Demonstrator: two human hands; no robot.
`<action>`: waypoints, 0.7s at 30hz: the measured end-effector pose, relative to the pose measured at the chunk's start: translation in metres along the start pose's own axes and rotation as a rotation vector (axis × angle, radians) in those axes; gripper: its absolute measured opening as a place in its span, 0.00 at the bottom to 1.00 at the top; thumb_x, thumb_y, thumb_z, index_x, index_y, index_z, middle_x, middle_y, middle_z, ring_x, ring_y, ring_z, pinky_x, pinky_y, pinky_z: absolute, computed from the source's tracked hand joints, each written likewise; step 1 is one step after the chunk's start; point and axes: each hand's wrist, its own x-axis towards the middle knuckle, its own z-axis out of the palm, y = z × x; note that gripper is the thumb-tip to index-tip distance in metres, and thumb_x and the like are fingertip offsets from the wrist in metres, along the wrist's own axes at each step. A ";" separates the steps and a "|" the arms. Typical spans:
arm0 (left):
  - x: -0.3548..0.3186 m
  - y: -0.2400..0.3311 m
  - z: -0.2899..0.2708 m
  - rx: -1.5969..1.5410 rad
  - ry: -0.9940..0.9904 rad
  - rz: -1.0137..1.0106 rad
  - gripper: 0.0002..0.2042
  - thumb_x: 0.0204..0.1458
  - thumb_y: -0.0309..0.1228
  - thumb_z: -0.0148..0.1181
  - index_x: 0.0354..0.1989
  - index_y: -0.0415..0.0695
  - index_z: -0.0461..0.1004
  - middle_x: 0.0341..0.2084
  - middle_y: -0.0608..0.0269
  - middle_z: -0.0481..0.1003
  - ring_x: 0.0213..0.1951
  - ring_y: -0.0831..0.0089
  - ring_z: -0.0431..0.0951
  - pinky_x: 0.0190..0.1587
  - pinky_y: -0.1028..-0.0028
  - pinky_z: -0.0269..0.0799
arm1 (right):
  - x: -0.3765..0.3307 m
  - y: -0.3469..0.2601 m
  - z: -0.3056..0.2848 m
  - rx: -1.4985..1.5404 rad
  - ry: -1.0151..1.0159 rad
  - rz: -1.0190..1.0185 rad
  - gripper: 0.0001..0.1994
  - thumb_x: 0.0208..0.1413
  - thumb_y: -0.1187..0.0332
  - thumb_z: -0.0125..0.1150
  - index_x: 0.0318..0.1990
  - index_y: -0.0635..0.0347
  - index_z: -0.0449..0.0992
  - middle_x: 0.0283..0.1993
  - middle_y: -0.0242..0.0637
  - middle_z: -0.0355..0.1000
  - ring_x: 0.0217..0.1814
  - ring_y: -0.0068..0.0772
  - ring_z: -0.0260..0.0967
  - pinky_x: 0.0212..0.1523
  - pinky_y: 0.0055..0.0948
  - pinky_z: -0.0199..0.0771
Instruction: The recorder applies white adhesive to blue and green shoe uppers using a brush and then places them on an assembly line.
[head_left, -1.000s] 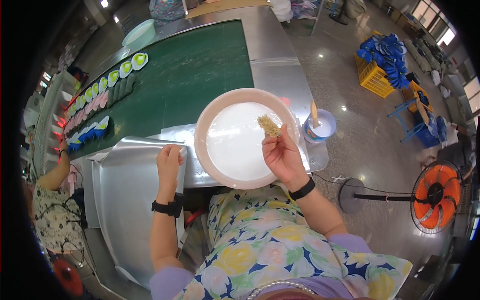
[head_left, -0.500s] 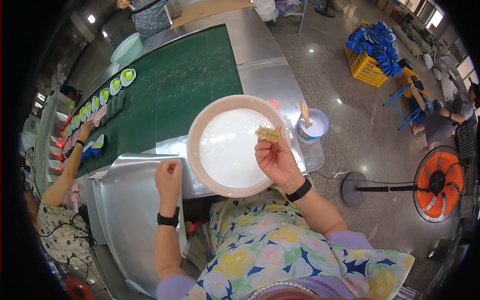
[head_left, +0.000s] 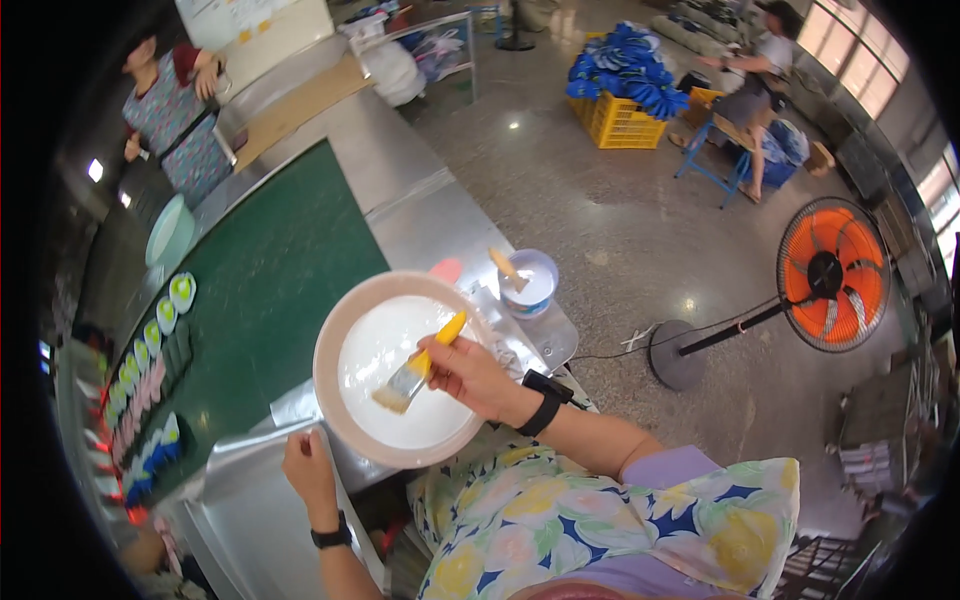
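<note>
My right hand [head_left: 470,375] grips a yellow-handled paintbrush [head_left: 415,367]. Its bristles hang over the white liquid inside a large round beige basin [head_left: 335,345] on the metal table edge. My left hand [head_left: 308,468] rests with curled fingers on the shiny metal sheet [head_left: 240,510] just below the basin's rim. Both wrists carry black bands.
A small white cup [head_left: 530,283] with a brush in it stands right of the basin. A green belt [head_left: 270,270] carries rows of shoe soles [head_left: 150,350] at far left. An orange fan [head_left: 830,272], a yellow crate [head_left: 620,118] and two other people are around.
The view has swung toward the floor and fan. My right hand has lowered the brush from the basin's far rim toward its middle. My left hand has stayed on the metal sheet.
</note>
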 end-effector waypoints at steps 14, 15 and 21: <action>0.004 0.003 0.005 -0.123 0.036 0.111 0.08 0.55 0.27 0.55 0.29 0.35 0.72 0.24 0.56 0.75 0.25 0.68 0.74 0.30 0.71 0.68 | -0.009 0.001 -0.009 -0.550 -0.036 -0.250 0.11 0.58 0.65 0.62 0.42 0.62 0.71 0.35 0.33 0.74 0.31 0.18 0.70 0.30 0.17 0.72; 0.005 0.000 0.006 -0.125 0.038 0.116 0.08 0.55 0.27 0.55 0.29 0.35 0.72 0.24 0.56 0.75 0.25 0.68 0.74 0.30 0.71 0.68 | -0.010 0.001 -0.009 -0.600 0.001 -0.282 0.11 0.58 0.65 0.62 0.42 0.62 0.71 0.35 0.32 0.74 0.30 0.16 0.69 0.29 0.16 0.70; 0.005 -0.015 0.014 -0.184 0.098 0.071 0.08 0.58 0.25 0.50 0.36 0.34 0.75 0.28 0.55 0.77 0.26 0.69 0.76 0.32 0.73 0.71 | -0.016 0.002 -0.014 -0.535 -0.034 -0.272 0.10 0.59 0.66 0.60 0.43 0.60 0.71 0.35 0.30 0.72 0.29 0.14 0.67 0.30 0.14 0.68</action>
